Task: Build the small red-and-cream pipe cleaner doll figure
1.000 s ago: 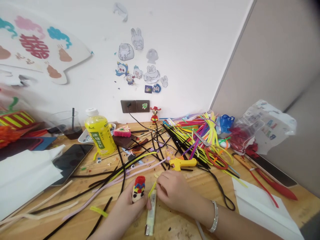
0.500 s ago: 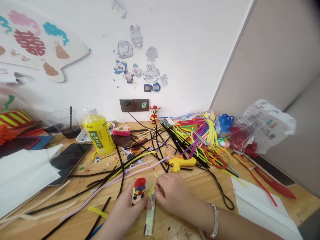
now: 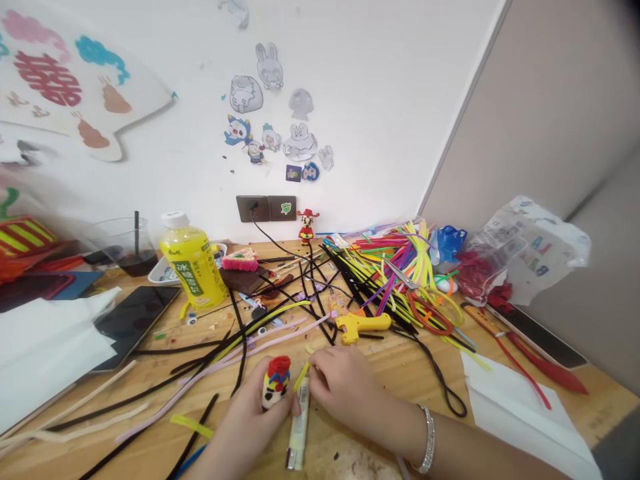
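Observation:
A small doll head (image 3: 275, 383) with a red top, blue zigzag band and pale face is wrapped in my left hand (image 3: 253, 413), near the front of the table. To its right, my right hand (image 3: 343, 383) has its fingers pinched on one end of a short yellow strip (image 3: 303, 377). The strip's lower end comes close to my left fingertips; whether they touch it I cannot tell. Beneath and between both hands lies a pale green glue tube (image 3: 299, 433). A yellow glue gun (image 3: 363, 325) rests just beyond my right hand.
Black stems (image 3: 150, 393) cross the left side. A yellow bottle (image 3: 194, 267) stands behind them, beside a phone (image 3: 137, 320). Colourful stems and scissors (image 3: 400, 273) pile up at back right, near a plastic bag (image 3: 525, 253). White paper (image 3: 525, 413) lies right. A small red-hatted doll (image 3: 307, 227) stands by the wall.
The whole view has shifted slightly, so things appear a little further left. Both hands keep nearly the same pose, still holding the doll head and the yellow strip.

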{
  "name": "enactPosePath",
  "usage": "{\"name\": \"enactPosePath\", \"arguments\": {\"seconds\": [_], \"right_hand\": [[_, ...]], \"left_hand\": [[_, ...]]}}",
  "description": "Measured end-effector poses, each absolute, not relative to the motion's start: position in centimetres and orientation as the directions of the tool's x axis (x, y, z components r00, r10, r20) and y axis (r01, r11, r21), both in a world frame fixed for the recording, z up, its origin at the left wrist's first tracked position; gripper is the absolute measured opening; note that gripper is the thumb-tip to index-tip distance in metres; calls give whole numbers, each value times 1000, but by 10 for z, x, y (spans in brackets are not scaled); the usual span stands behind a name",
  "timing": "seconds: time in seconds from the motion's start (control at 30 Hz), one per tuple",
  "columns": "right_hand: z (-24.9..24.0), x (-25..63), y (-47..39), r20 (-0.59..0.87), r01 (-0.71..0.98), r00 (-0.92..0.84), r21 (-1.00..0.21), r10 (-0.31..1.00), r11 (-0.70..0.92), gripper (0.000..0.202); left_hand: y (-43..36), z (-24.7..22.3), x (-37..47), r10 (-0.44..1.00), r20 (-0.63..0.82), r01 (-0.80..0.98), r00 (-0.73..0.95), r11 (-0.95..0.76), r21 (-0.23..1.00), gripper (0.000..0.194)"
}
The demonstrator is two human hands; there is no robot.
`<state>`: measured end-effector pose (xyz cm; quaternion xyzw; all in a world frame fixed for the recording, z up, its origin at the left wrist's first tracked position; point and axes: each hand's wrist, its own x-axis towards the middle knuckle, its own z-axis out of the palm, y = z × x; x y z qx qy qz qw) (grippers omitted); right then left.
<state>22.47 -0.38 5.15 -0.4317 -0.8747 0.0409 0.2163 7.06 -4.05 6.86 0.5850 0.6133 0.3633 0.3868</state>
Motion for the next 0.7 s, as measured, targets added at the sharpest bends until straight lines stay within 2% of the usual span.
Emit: {"name": "enactPosePath", "arguments": {"seconds": [0.2, 0.43, 0.7], "right_hand": [[52, 225, -4, 319, 777, -495, -255, 808, 576, 14], [58, 221, -6, 288, 760, -475, -341, 831, 553, 18], [55, 222, -8, 318, 747, -491, -326, 811, 580, 15]], "left_hand": [[-42, 68, 71, 1000, 7, 489, -16, 2, 872, 10], [-44, 59, 70, 998, 22, 484, 57, -47, 874, 5], [-45, 58, 69, 999, 21, 502, 51, -43, 864, 5]]}}
